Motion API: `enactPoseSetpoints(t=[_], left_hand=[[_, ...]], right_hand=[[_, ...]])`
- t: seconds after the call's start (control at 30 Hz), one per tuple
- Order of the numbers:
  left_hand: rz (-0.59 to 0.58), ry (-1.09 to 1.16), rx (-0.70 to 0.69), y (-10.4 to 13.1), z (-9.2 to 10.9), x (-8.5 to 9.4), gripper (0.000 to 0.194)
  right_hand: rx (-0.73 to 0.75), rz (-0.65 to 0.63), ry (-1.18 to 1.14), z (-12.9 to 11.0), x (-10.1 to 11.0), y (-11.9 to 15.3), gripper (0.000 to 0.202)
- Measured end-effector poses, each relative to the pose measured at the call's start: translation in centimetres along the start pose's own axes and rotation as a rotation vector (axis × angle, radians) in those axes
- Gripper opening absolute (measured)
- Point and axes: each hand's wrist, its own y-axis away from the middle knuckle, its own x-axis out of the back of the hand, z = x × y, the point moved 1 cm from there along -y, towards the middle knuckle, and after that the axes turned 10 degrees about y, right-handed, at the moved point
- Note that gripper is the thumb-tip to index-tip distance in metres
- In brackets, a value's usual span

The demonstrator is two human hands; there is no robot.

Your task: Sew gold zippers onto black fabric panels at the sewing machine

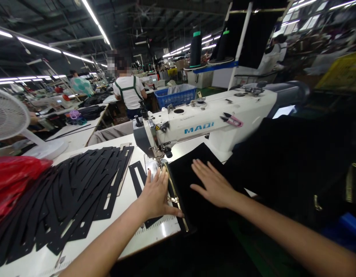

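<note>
My left hand (156, 194) lies with fingers spread over a gold-toothed zipper (175, 192), fingertips close to the needle area of a white sewing machine (195, 123). Its thumb rests across the zipper near the metal slider. Flat on the black fabric (189, 169), to the right of the zipper, is my right hand (212, 182) with its fingers stretched out. The fabric runs along the machine bed and down over the table's front edge. A black strip with a cut-out slot (136, 177) lies left of my left hand, partly covered by it.
A fanned pile of black slotted strips (88, 188) covers the table's left side, beside a red plastic bag (16, 181) and a white fan (10, 115). Pink-handled thread snips (232, 120) lie against the machine arm. Behind stand a blue basket (174, 96) and a person (130, 92).
</note>
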Motion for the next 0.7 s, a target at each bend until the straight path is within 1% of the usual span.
enactPoseSetpoints(t=[0.07, 0.1, 0.13, 0.17, 0.2, 0.27, 0.3, 0.33, 0.37, 0.4, 0.47, 0.5, 0.53, 0.6, 0.63, 0.7], left_hand=[[-0.006, 0.008, -0.009, 0.0, 0.0, 0.0, 0.126], [-0.002, 0.016, -0.013, 0.0, 0.0, 0.1, 0.126], [0.005, 0.026, -0.016, 0.0, 0.0, 0.1, 0.125], [0.012, 0.038, -0.019, 0.0, -0.1, 0.1, 0.125], [0.019, 0.047, -0.021, 0.0, -0.1, 0.2, 0.125], [0.029, 0.062, -0.022, 0.3, -0.1, 0.2, 0.125], [0.039, 0.067, -0.022, 0.5, 0.0, 0.2, 0.122], [0.061, 0.073, -0.022, 0.9, 0.1, 0.1, 0.116], [0.093, 0.081, -0.022, 1.4, 0.3, 0.0, 0.104], [0.134, 0.093, -0.024, 2.0, 0.5, -0.1, 0.086], [0.238, 0.132, -0.021, 3.1, 1.0, -0.5, 0.044], [0.292, 0.156, -0.01, 3.6, 1.2, -0.7, 0.028], [0.338, 0.179, 0.005, 3.9, 1.4, -0.9, 0.017], [0.393, 0.217, 0.042, 4.2, 1.7, -1.1, 0.008], [0.396, 0.229, 0.062, 4.1, 1.9, -1.1, 0.005], [0.362, 0.248, 0.097, 4.1, 2.5, -0.9, 0.003]], right_hand=[[-0.147, -0.035, 0.034, 3.1, -0.7, 1.0, 0.071], [-0.214, -0.054, 0.058, 4.3, -0.5, 1.0, 0.072], [-0.257, -0.059, 0.082, 5.0, -0.1, 0.8, 0.072], [-0.272, -0.04, 0.102, 5.1, 0.5, 0.3, 0.07], [-0.251, 0.0, 0.11, 4.5, 1.2, -0.4, 0.066], [-0.116, 0.091, 0.08, 2.2, 2.0, -1.9, 0.058], [-0.031, 0.109, 0.043, 0.8, 2.0, -2.5, 0.055], [0.025, 0.096, 0.002, -0.5, 1.8, -3.0, 0.054], [0.051, 0.069, -0.035, -1.4, 1.2, -3.3, 0.054], [0.057, 0.04, -0.062, -2.1, 0.6, -3.5, 0.055], [0.049, 0.015, -0.082, -2.5, -0.8, -3.5, 0.057], [0.05, 0.02, -0.082, -2.3, -1.3, -3.5, 0.058], [0.051, 0.028, -0.08, -2.1, -1.6, -3.5, 0.058], [0.054, 0.035, -0.075, -1.7, -2.0, -3.4, 0.058], [0.053, 0.037, -0.073, -1.6, -2.0, -3.4, 0.058], [0.052, 0.042, -0.073, -1.5, -1.9, -3.5, 0.057]])
